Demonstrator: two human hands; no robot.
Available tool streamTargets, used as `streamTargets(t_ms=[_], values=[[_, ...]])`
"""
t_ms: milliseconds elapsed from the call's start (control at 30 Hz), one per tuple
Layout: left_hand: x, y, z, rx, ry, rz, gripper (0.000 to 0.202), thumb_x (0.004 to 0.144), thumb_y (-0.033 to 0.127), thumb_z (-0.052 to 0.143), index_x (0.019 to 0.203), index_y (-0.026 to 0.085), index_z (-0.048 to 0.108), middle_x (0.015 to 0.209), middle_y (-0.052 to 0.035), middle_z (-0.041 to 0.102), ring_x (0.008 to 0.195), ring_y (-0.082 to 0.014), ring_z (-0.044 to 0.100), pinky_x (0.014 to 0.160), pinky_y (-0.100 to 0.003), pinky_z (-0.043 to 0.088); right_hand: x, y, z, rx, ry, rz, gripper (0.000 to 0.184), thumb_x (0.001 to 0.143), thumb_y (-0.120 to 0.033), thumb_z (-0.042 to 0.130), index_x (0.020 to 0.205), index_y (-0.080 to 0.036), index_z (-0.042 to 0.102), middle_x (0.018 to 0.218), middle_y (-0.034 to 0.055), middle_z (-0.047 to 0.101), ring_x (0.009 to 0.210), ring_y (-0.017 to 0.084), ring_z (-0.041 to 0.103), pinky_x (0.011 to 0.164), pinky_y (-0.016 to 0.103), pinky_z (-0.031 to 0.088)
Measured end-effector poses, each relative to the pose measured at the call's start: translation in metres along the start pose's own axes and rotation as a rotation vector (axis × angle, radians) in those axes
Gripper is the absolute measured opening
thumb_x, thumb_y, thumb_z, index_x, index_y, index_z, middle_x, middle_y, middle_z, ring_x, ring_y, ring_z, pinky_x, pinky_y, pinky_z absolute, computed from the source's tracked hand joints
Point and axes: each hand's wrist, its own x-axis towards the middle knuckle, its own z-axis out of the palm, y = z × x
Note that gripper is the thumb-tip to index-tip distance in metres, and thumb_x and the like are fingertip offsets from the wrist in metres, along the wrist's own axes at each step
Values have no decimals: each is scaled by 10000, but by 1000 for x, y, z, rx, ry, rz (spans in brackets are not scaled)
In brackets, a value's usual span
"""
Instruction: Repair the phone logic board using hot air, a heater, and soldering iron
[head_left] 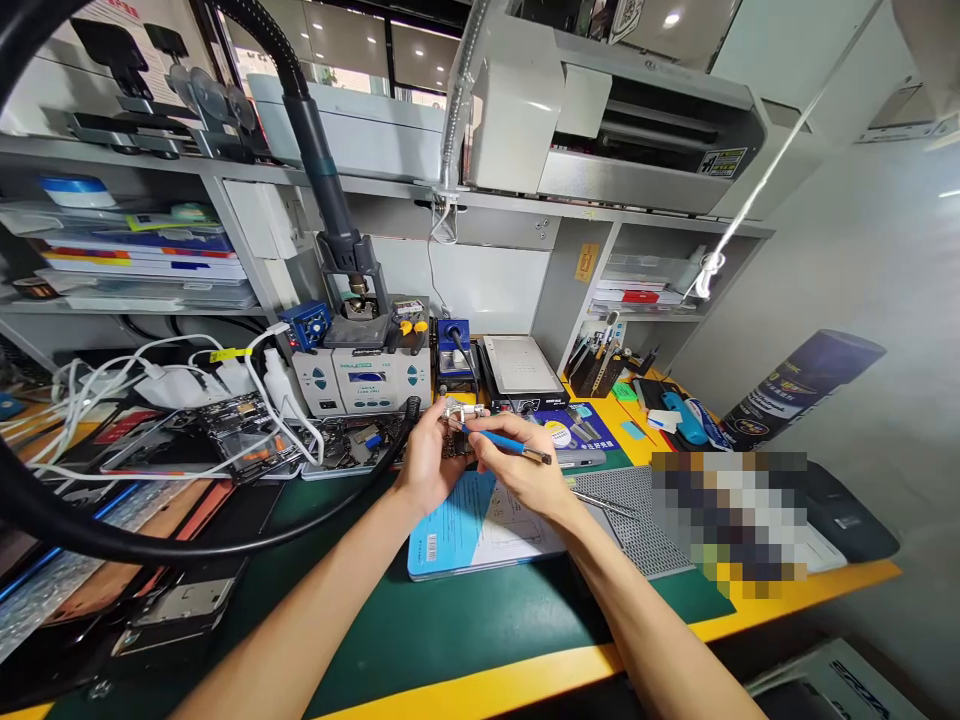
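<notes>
Both my hands are raised over the green mat in the middle of the bench. My left hand is closed around a small dark circuit board clamped in a small metal holder. My right hand pinches a blue-handled tool, its tip pointing left onto the board and its dark end sticking out to the right. Beneath my hands lies a light blue booklet.
A rework station with a thick black hose stands behind. White cables and opened phones lie at left. A grey perforated mat, tweezers, a tool rack and a dark spray can are at right.
</notes>
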Motion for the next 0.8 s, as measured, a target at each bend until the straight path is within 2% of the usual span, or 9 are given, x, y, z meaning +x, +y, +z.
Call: streamTargets(t_ms=[233,333,467,700,800], values=[[0,-2,-3,22,-29,-11,278,916,407,567,871,149,661,761,-45,673,669,-178,656,621,-283,539,2,-2,1,114,50,31,189,829,-316,737,963,-183,756,788,16,698,515,102,606,453,217,487],[0,-2,-5,35,-28,-31,297,906,419,586,826,142,654,698,-38,645,663,-182,653,628,-287,538,3,1,2,159,69,65,215,843,-344,730,986,-184,735,682,-4,673,490,111,590,427,217,468],[-1,-3,-4,51,-22,-37,321,914,428,572,821,135,664,718,-54,665,681,-189,659,644,-297,545,3,3,2,183,96,75,225,860,-369,723,997,-190,721,587,-20,635,490,124,580,422,215,452],[-5,0,2,53,-88,-49,384,948,426,496,872,112,703,809,-114,721,743,-229,687,715,-359,568,4,-2,-2,191,123,58,240,864,-369,715,1004,-176,687,592,-22,636,496,119,574,439,215,444],[-5,2,3,45,-115,-58,430,958,435,454,962,97,720,854,-142,734,776,-251,698,743,-387,568,5,-2,-4,170,186,57,227,854,-369,710,969,-177,668,605,-26,634,498,122,581,443,219,451]])
